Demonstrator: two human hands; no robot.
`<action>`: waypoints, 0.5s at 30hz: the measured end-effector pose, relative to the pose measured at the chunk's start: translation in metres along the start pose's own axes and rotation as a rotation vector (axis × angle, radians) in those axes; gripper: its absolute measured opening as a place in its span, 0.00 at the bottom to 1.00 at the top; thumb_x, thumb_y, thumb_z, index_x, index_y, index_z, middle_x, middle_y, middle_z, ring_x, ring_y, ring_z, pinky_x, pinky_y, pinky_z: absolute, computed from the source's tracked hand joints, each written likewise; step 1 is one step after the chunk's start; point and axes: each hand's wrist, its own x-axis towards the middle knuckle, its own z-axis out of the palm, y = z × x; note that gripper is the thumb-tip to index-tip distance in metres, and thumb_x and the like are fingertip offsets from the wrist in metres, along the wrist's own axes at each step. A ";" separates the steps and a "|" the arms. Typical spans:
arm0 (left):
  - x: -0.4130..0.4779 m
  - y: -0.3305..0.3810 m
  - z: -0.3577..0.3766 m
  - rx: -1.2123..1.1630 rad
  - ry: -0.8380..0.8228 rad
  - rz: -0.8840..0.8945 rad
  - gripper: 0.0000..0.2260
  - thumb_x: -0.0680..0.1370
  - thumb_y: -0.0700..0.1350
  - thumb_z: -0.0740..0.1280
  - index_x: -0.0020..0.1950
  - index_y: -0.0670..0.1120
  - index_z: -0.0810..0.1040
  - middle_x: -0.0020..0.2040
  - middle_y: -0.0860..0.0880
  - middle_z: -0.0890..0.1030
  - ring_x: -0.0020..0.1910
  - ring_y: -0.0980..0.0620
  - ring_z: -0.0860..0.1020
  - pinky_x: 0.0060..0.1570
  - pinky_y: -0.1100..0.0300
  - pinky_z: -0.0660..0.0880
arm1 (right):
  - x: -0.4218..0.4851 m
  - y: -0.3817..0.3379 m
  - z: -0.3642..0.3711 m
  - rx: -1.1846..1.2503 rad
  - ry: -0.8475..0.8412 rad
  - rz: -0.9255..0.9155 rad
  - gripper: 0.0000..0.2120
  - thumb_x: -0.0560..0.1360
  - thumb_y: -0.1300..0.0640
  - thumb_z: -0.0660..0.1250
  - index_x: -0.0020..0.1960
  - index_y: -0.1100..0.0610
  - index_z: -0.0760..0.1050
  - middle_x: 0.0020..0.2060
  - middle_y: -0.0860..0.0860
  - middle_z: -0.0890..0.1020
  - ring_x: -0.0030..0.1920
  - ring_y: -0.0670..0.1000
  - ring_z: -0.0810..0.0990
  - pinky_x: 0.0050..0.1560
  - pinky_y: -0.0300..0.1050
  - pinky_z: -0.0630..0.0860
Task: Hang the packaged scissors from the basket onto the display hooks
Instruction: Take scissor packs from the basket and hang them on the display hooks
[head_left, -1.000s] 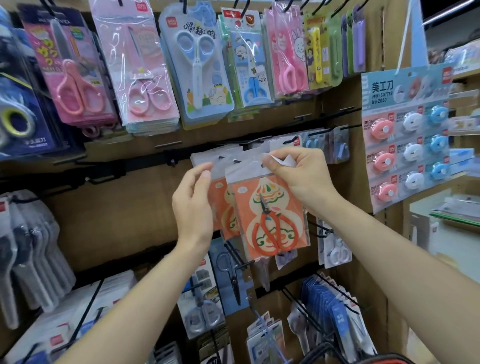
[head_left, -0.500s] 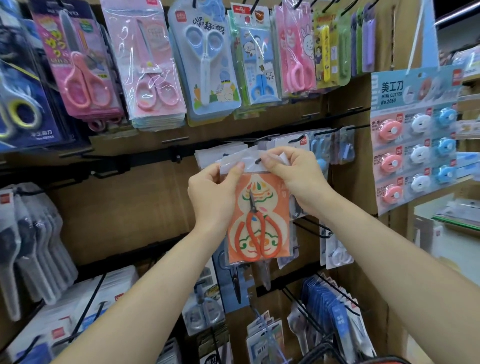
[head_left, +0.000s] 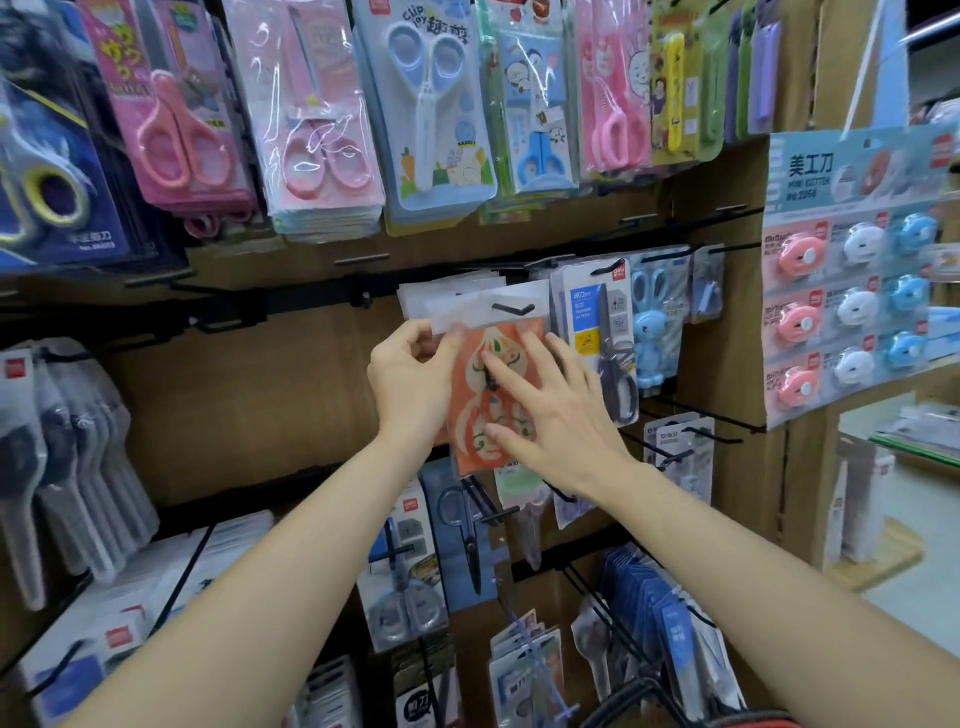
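Glossy film, printed card, matt board

The orange scissors pack (head_left: 470, 426) is sealed in clear, shiny plastic film over printed card. Above it, the pink blister packs (head_left: 311, 114) are covered in glossy, glare-streaked plastic. The hook (head_left: 511, 308) at its top is formed of black wire; the backboard (head_left: 249, 405) left of it is matt and wood-like.

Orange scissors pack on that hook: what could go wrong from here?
The orange scissors pack seems to hang near the front end of the hook; let go too soon, it might slip off. The right hand presses flat on it while the left hand pinches its edge, so a hard push could crease the clear header. The right hand is close to the dark scissors pack beside it and could knock it.
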 end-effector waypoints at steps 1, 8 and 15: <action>-0.005 -0.001 -0.005 0.028 -0.011 0.022 0.04 0.79 0.48 0.74 0.51 0.49 0.84 0.45 0.54 0.85 0.46 0.54 0.84 0.50 0.52 0.83 | 0.003 0.000 0.002 -0.019 -0.027 0.004 0.36 0.79 0.33 0.58 0.83 0.39 0.50 0.84 0.55 0.49 0.82 0.62 0.46 0.79 0.63 0.49; -0.058 -0.024 -0.060 0.290 -0.167 0.101 0.13 0.78 0.43 0.75 0.60 0.55 0.81 0.53 0.61 0.83 0.52 0.63 0.81 0.52 0.66 0.79 | 0.029 -0.009 0.020 -0.066 -0.082 0.053 0.37 0.80 0.32 0.57 0.83 0.38 0.46 0.84 0.56 0.47 0.83 0.62 0.44 0.80 0.62 0.46; -0.090 -0.052 -0.086 0.862 -0.662 0.021 0.23 0.79 0.68 0.64 0.68 0.56 0.79 0.68 0.59 0.78 0.69 0.56 0.73 0.66 0.53 0.71 | 0.064 -0.009 0.041 -0.186 -0.162 0.076 0.39 0.79 0.32 0.58 0.83 0.40 0.44 0.84 0.55 0.45 0.82 0.64 0.48 0.78 0.66 0.52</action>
